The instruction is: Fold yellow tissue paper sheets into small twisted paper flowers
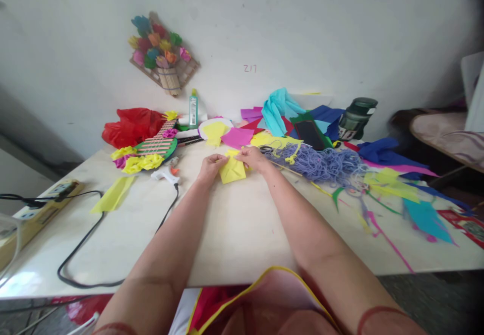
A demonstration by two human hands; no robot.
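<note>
Over the table's middle, both hands pinch a small piece of yellow crepe paper [233,170], which hangs down between them with a creased upper edge. My left hand [212,167] grips its left upper corner between thumb and fingers. On the other side, my right hand [252,157] pinches the upper right part. A thin wooden stick [289,169] runs out to the right from beneath my right hand; whether the fingers hold it too, I cannot tell. Just behind the hands lie a pink paper piece [237,137] and another yellow piece [215,132].
A white glue gun [165,174] with a black cord lies left, near a stick craft with yellow paper flowers [143,162]. A power strip [49,201] sits at the left edge. Tangled purple yarn [325,164], a phone [310,134] and a dark jar [356,118] are right.
</note>
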